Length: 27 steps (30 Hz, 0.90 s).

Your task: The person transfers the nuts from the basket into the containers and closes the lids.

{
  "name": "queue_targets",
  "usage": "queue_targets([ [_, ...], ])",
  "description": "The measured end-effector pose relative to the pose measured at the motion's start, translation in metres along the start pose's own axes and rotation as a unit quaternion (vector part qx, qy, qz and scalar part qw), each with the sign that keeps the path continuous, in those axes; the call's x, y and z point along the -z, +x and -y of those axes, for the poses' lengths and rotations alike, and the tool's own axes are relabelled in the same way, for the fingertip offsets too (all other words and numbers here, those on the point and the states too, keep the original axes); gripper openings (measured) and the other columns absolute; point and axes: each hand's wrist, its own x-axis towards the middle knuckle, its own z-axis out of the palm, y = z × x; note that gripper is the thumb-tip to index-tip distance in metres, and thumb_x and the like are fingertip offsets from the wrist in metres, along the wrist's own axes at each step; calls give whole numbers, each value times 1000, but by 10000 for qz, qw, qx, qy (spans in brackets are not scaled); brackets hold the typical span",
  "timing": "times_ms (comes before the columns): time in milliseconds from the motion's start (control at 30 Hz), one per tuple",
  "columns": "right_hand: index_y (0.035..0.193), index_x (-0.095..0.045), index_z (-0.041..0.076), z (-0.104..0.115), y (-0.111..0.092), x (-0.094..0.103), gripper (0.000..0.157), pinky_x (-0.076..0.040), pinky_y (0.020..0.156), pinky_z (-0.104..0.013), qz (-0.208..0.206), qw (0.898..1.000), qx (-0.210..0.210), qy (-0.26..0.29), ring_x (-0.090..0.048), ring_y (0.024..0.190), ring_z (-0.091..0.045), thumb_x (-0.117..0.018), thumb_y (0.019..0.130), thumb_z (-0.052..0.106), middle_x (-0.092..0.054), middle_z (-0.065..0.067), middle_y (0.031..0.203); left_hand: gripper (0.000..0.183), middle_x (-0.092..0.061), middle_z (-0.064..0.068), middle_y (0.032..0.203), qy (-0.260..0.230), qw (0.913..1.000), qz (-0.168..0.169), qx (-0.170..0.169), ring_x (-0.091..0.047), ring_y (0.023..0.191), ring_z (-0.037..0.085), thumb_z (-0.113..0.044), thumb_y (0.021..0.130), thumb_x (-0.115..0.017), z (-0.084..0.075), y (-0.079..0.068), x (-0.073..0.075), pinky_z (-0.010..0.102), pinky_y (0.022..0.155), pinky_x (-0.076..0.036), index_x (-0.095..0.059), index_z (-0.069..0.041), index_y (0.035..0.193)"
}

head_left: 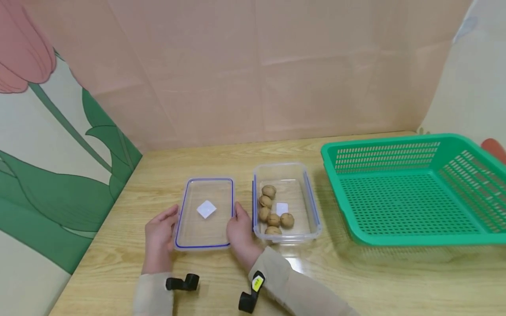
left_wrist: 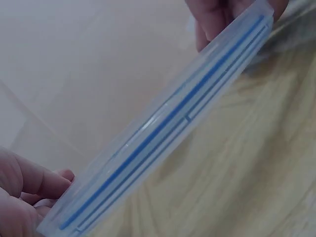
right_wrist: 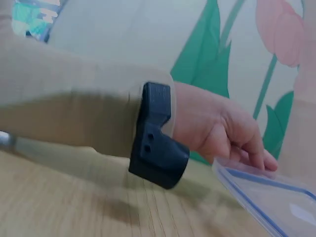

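Both hands hold a clear rectangular lid (head_left: 213, 230) with a blue seal, between them in the head view. My left hand (head_left: 159, 232) grips its left edge, and my right hand (head_left: 240, 232) grips the right edge. Seen almost edge-on in the left wrist view, the lid (left_wrist: 163, 121) slants between the left hand (left_wrist: 24, 192) and the right hand (left_wrist: 217, 19). The left hand (right_wrist: 224, 128) has its fingers at a lid corner in the right wrist view. Just right of my right hand stands a clear plastic container (head_left: 298, 188), uncovered, with several walnuts (head_left: 273, 219) inside.
A large green basket (head_left: 395, 240) with slatted sides stands on the wooden table (head_left: 114, 263) at the right. White labels show on the lid and in the container. Behind the table hangs a pink cloth (head_left: 253, 74); a tulip-patterned panel (head_left: 59, 193) lines the left.
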Motion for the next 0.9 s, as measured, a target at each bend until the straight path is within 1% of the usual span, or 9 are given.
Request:
queue_targets([
  [67, 139, -35, -4, 5, -4, 1, 48, -26, 112, -45, 84, 9996, -7, 256, -30, 134, -35, -31, 91, -4, -34, -21, 144, 39, -67, -7, 103, -143, 9998, -85, -91, -60, 98, 9, 2, 88, -53, -4, -3, 2, 17, 82, -52, -54, -5, 126],
  [167, 142, -31, -1, 16, -9, 4, 48, -25, 113, -43, 236, 9982, 69, 541, -27, 136, -32, -31, 93, -2, -31, -18, 147, 35, -68, -15, 85, -409, 9988, -121, -251, -62, 86, 6, 3, 87, -55, -11, -8, 4, 17, 78, -53, -61, -10, 119],
  [300, 141, -33, -2, 28, -14, 11, 48, -26, 113, -42, 198, 9969, 365, 662, -28, 136, -31, -32, 92, -5, -32, -18, 146, 31, -69, -13, 84, -798, 9963, -38, -326, -64, 81, 6, 2, 86, -58, -19, -16, 2, 18, 75, -54, -71, -22, 100],
  [400, 139, -35, -4, 36, -16, 18, 48, -26, 113, -42, 139, 9954, 515, 792, -29, 135, -31, -33, 91, -7, -34, -20, 145, 30, -70, -11, 87, -993, 9946, 20, -289, -65, 82, 7, 2, 86, -59, -25, -22, -1, 19, 77, -55, -70, -19, 106],
  [500, 139, -35, -4, 42, -17, 32, 47, -26, 113, -41, 60, 9941, 546, 934, -29, 135, -30, -34, 92, -7, -34, -19, 145, 35, -69, -11, 91, -1052, 9935, 220, -370, -65, 88, 6, 3, 87, -56, -30, -27, -12, 20, 81, -54, -61, -8, 119],
  [533, 139, -34, -4, 43, -17, 37, 47, -26, 113, -42, 66, 9937, 593, 948, -29, 135, -30, -34, 92, -7, -34, -20, 145, 35, -69, -11, 92, -1064, 9931, 271, -403, -64, 90, 6, 4, 87, -56, -32, -29, -15, 20, 83, -53, -60, -7, 120],
  [700, 138, -35, -5, 46, -16, 63, 47, -29, 111, -43, -95, 9936, 954, 603, -34, 132, -31, -36, 92, -7, -37, -22, 143, 35, -69, -11, 92, -1336, 9864, 624, -720, -63, 91, 5, 8, 86, -53, -34, -37, -39, 18, 82, -53, -70, -19, 100],
  [733, 138, -36, -6, 46, -15, 69, 46, -30, 111, -44, -146, 9936, 978, 552, -35, 132, -32, -36, 92, -7, -38, -23, 142, 34, -69, -10, 91, -1419, 9848, 682, -735, -63, 91, 5, 9, 86, -53, -33, -38, -45, 18, 82, -53, -71, -17, 98],
  [900, 139, -34, -4, 43, -10, 98, 46, -31, 111, -42, -382, 9944, 832, 535, -36, 132, -30, -35, 93, -4, -38, -21, 142, 35, -69, -3, 102, -1421, 9835, 888, -684, -62, 93, 5, 9, 86, -52, -28, -50, -77, 18, 84, -53, -58, 1, 120],
])
